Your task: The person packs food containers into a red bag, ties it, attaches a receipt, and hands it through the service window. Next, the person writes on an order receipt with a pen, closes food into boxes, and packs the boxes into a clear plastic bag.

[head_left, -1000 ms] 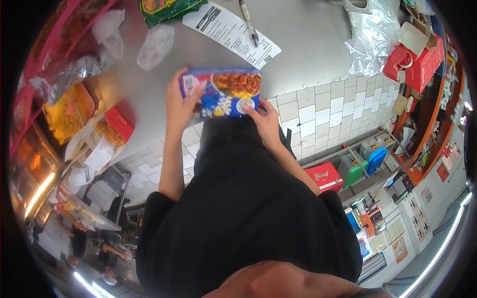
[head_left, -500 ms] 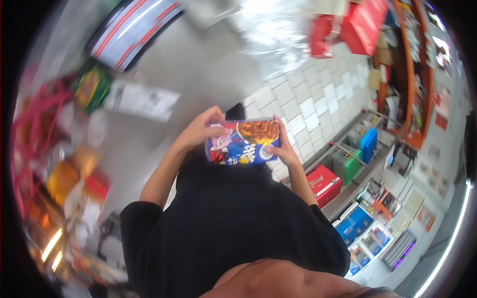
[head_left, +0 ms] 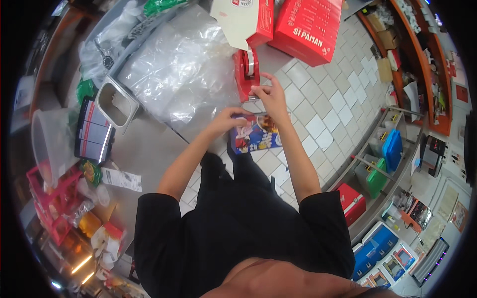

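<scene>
A blue printed food box (head_left: 258, 135) with a picture of food on its face is in front of my body. My left hand (head_left: 231, 120) grips its upper left edge, fingers closed over it. My right hand (head_left: 273, 99) is off the box, at the near end of a red tape dispenser (head_left: 246, 74). Its thumb and fingertips come together there, the index finger raised; whatever they pinch is too small to make out. The dispenser stands at the counter's edge, a pale roll in it.
Clear plastic bags (head_left: 181, 64) cover the counter beside a metal container (head_left: 118, 105). A tablet (head_left: 94, 130), a paper receipt (head_left: 121, 179) and a pink rack (head_left: 49, 203) are at left. Red boxes (head_left: 308, 30) stand at the far side. A cart with a red case (head_left: 350, 203) is at right.
My right hand has let go of the box and moved up to the tape dispenser. My left hand keeps the box. The view has shifted, showing more of the bags and red boxes.
</scene>
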A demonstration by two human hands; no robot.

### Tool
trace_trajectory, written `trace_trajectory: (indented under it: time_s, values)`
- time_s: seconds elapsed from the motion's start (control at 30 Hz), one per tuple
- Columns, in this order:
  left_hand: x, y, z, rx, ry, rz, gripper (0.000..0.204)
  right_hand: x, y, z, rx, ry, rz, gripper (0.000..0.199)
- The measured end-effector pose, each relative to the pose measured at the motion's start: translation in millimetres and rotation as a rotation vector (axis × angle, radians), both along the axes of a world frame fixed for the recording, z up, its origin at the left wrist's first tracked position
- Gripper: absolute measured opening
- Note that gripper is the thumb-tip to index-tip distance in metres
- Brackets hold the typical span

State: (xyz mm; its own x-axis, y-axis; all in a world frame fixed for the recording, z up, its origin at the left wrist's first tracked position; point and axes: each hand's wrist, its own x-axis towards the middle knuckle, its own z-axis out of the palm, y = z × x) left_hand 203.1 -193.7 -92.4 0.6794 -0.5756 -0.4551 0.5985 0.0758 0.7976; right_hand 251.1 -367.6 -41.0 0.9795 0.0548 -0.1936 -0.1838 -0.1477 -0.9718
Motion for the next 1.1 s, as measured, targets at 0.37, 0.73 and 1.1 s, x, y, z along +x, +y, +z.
trace_trajectory:
  time_s: [0.37, 0.73, 1.1]
  values:
    - [-79, 14, 32, 0.026, 0.185, 0.145, 0.036, -109, -50, 59, -1.118, 0.528, 0.255, 0.064]
    - [-85, 31, 18, 0.035, 0.012, 0.174, 0.035, -19, -25, -37, 0.000, 0.583, 0.362, 0.026]
    - [-152, 68, 86, 0.072, -0.498, 0.029, 0.042, -115, -7, -37, -0.117, 1.083, 1.283, 0.040]
